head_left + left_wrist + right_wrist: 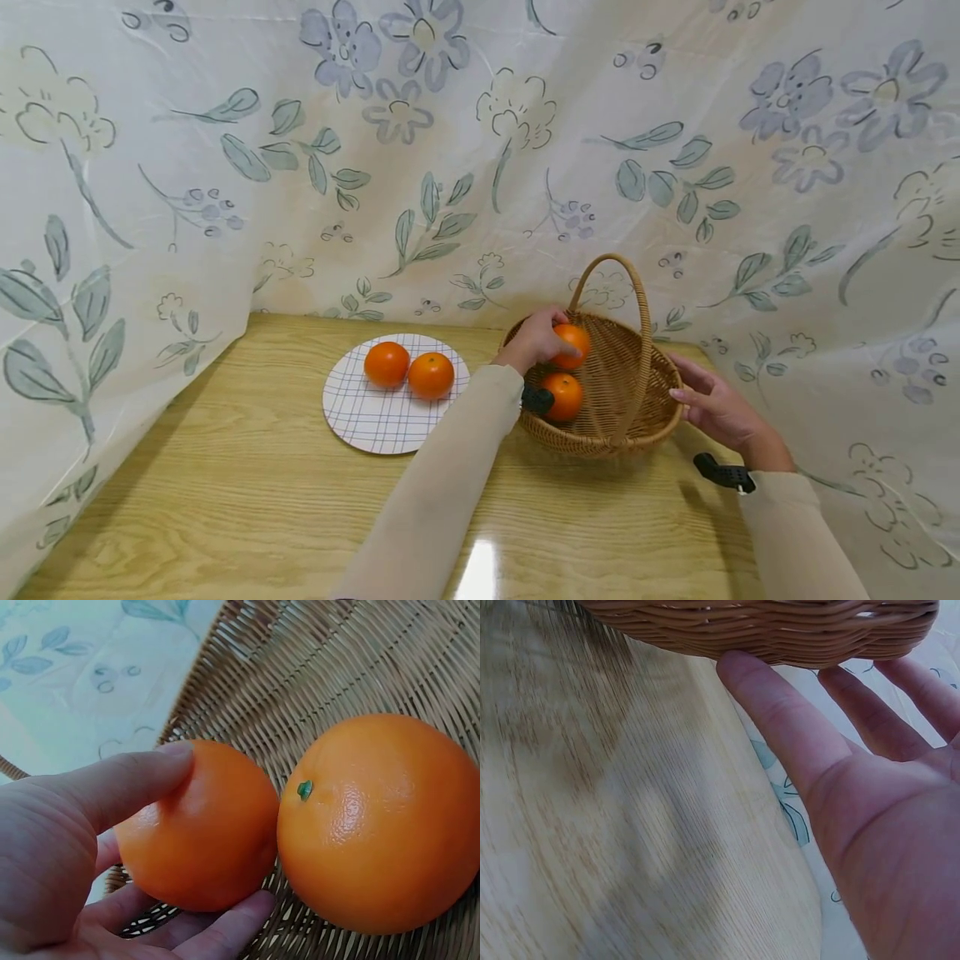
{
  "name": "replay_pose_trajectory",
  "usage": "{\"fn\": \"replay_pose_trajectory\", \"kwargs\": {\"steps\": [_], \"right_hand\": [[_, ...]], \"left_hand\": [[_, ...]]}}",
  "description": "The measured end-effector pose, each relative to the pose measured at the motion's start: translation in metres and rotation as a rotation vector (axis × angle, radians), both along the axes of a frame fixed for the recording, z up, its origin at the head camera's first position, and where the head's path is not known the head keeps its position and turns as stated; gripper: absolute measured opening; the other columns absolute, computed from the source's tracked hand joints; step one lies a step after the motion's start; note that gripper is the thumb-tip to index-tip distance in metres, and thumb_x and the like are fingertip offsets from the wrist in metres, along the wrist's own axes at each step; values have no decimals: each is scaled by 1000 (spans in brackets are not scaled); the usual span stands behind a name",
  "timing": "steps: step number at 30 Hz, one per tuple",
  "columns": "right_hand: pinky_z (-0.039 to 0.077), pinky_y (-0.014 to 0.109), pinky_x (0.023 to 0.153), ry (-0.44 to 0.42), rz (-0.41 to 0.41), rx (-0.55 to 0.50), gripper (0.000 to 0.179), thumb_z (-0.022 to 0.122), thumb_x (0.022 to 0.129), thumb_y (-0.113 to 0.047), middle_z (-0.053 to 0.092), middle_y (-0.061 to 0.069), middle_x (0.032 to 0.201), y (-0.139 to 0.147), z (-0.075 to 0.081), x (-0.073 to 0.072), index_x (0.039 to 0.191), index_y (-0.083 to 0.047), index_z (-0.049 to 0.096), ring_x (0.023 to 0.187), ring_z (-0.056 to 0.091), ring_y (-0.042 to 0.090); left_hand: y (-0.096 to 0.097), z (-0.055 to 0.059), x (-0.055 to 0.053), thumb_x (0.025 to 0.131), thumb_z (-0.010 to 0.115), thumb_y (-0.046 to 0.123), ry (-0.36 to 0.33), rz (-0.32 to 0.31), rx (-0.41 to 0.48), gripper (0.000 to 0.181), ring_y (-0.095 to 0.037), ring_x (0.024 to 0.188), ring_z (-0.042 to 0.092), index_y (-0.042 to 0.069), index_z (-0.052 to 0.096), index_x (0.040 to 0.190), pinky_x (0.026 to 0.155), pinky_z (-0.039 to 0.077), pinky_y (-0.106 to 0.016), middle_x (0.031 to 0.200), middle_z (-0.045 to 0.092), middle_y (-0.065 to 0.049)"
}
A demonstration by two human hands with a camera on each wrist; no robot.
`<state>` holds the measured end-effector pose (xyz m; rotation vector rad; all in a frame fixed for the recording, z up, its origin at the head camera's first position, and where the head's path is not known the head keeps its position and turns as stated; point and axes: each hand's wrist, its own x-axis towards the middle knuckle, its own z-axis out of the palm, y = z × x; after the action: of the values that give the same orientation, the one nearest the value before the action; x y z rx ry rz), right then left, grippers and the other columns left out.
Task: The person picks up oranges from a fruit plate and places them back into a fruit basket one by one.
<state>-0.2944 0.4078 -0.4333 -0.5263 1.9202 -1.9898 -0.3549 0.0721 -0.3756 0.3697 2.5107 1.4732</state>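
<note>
Right of centre in the head view, I see the person's left hand with thumb and fingers curled round a smooth, round orange fruit, inside an oval brown wicker basket. A second round orange fruit sits close beside it, nearer the bottom of the frame. The right hand, at the basket's right side, has loosely extended fingers touching the wicker. Left of centre, two more oranges lie on a round white checked plate.
</note>
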Motion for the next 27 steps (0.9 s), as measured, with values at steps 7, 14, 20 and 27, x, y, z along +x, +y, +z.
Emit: {"fn": "replay_pose_trajectory", "kwargs": {"steps": [7,14,20,27], "right_hand": [[60,34,93,4,-7,5,69,44,104,7,41,-3,154,-2,-1,5,165,-8,13,128,60,10],[59,35,94,23,31,-32,68,42,105,6,42,-4,154,-2,-1,11,165,-8,14,129,59,11],[59,33,94,25,17,-26,68,43,105,5,41,-4,155,-1,-2,12,165,-8,14,129,59,10],[59,32,93,22,-1,-18,69,43,105,5,41,-4,154,-2,-3,11,165,-6,9,127,60,9]], "left_hand": [[-1,0,2,91,79,15,-42,-15,-42,52,-23,86,58,7,57,137,85,57,-40,134,62,-13],[-5,8,9,94,76,22,67,-88,-40,48,-27,118,60,7,59,136,100,52,-39,134,62,-12],[-15,17,22,95,74,23,100,-143,30,46,-28,118,61,7,60,136,94,55,-38,132,64,-12],[-38,21,41,97,72,21,160,-158,156,35,-24,115,63,11,64,129,101,53,-37,127,67,-9]]}}
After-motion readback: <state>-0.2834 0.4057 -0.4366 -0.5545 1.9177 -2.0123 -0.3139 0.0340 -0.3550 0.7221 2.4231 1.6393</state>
